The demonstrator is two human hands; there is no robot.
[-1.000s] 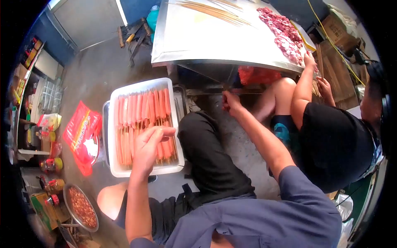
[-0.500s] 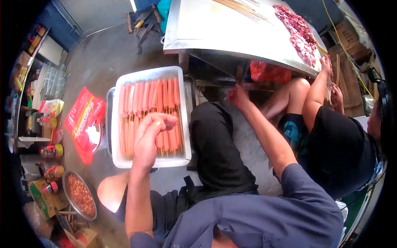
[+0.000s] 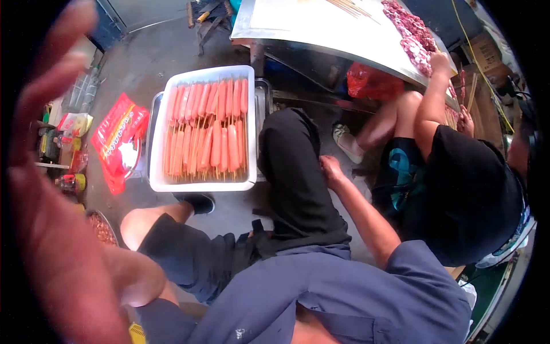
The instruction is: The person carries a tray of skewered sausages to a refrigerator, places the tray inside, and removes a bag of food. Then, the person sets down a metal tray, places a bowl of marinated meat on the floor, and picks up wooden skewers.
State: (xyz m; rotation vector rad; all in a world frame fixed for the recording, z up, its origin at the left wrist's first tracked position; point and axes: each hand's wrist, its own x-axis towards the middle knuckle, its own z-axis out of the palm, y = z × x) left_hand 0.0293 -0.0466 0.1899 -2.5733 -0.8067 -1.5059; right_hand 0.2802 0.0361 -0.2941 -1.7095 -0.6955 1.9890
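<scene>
While the left hand point(image 3: 54, 215) looms in the foreground, the skewered sausages point(image 3: 224, 148) lie in a white tray point(image 3: 200, 187) between the two hands.

In the head view, the left hand is open, fingers apart and pointing up, with nothing seen in it; the tray is to its right. The right hand point(image 3: 330, 170) is loosely curled beside the black-trousered knee point(image 3: 289, 137); whether it grips anything I cannot tell. That knee comes between it and the sausages, which lie to its left, their long axes running roughly up and down the view in two rows. Which hand is nearer them is unclear.
</scene>
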